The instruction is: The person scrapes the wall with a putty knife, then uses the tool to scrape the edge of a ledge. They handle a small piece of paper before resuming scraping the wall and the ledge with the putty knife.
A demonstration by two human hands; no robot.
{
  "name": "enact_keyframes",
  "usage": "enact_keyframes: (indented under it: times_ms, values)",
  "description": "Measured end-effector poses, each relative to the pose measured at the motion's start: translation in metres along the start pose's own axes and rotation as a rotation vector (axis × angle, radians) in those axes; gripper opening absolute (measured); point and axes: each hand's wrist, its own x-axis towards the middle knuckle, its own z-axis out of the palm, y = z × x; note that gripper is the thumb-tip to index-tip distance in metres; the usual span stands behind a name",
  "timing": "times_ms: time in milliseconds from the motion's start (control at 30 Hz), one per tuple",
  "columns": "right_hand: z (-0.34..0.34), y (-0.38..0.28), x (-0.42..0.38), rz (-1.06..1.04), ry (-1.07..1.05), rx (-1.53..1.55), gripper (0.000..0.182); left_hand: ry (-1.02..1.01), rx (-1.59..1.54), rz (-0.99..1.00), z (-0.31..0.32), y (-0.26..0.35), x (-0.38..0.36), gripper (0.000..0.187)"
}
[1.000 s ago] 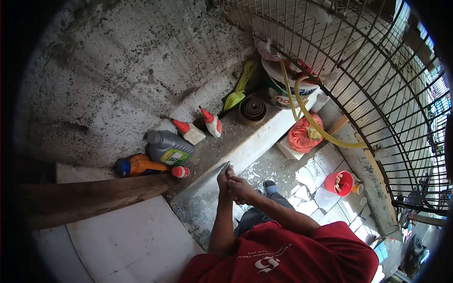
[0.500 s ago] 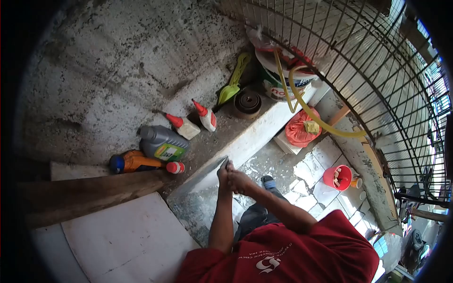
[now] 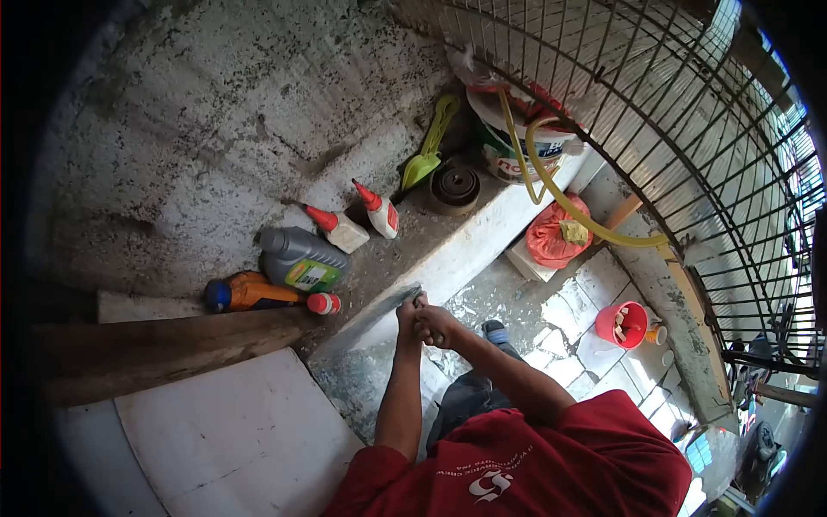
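Note:
My left hand and my right hand are together beside the edge of the ledge, fingers closed around something small that I cannot make out. A dark tip shows just above my fingers. Near them on the ledge lie a small red-capped bottle, an orange bottle with a blue cap, a grey bottle and two white glue bottles with red nozzles.
Farther along the ledge are a green scoop, a brown round container and a white bucket with a yellow hose. A red bucket stands on the floor. A wire grid curves overhead at right.
My right hand has turned slightly against my left, and both stay together. The view has shifted a little.

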Motion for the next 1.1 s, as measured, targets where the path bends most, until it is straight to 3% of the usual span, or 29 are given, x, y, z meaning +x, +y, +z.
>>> enact_keyframes:
  times_ms: [67,100,200,233,300,333,367,400,433,500,567,667,700,800,833,933,967,1100]
  values:
    - [-0.006,0.007,-0.014,-0.084,-0.087,-0.065,0.014,0.06,-0.256,-0.049,0.006,-0.003,-0.006,0.028]
    - [0.012,0.002,-0.028,-0.026,0.041,-0.149,0.012,-0.085,-0.408,-0.087,-0.003,0.004,-0.005,0.022]
    - [-0.002,0.004,0.01,-0.107,-0.141,-0.343,0.016,0.01,-0.26,0.01,-0.005,0.0,-0.005,0.026]
    - [-0.002,0.0,0.011,0.039,0.028,-0.097,0.017,-0.112,-0.225,-0.031,-0.009,0.001,-0.001,0.028]
    - [-0.023,0.015,0.016,-0.144,-0.048,-0.357,0.017,0.044,-0.173,0.021,0.009,0.005,-0.016,0.029]
    - [-0.009,0.009,-0.002,-0.085,-0.002,-0.317,0.017,0.125,-0.144,0.043,0.015,0.008,-0.024,0.03]
    - [0.006,0.002,-0.022,-0.028,0.046,-0.273,0.017,0.078,-0.315,-0.042,0.0,-0.002,-0.01,0.029]
    - [0.012,0.007,-0.028,-0.105,-0.004,-0.125,0.021,-0.06,-0.393,-0.097,-0.007,0.006,-0.011,0.031]
    - [0.014,0.001,-0.02,-0.047,0.017,-0.174,0.019,-0.025,-0.175,0.047,-0.007,0.006,-0.013,0.03]
    - [0.008,0.008,-0.006,0.045,0.023,-0.171,0.022,-0.011,-0.061,0.11,-0.012,0.002,-0.021,0.029]
    - [-0.001,0.01,0.006,0.065,-0.009,-0.087,0.024,-0.087,-0.276,-0.013,-0.022,-0.011,0.006,0.028]
    - [0.011,0.004,-0.027,-0.029,0.018,-0.238,0.018,0.079,-0.366,-0.089,-0.007,-0.001,-0.009,0.025]
    - [0.011,0.003,-0.024,-0.082,-0.068,-0.204,0.014,0.022,-0.353,-0.096,-0.009,0.0,-0.003,0.027]
    - [0.0,0.006,0.012,0.095,0.012,-0.075,0.013,0.116,-0.037,-0.061,-0.009,-0.004,-0.002,0.027]
    - [0.0,0.005,0.008,0.051,0.001,-0.046,0.014,0.103,-0.108,-0.069,-0.01,-0.004,-0.004,0.027]
    - [0.019,-0.008,-0.035,-0.002,0.045,-0.277,0.013,0.045,-0.325,-0.089,-0.004,-0.005,-0.003,0.027]
    - [0.013,0.0,-0.03,-0.033,-0.021,-0.201,0.013,0.001,-0.412,-0.12,-0.008,-0.004,0.002,0.027]
    - [-0.024,0.007,0.033,0.182,-0.042,0.055,0.015,0.027,-0.129,-0.021,-0.017,-0.023,0.015,0.028]
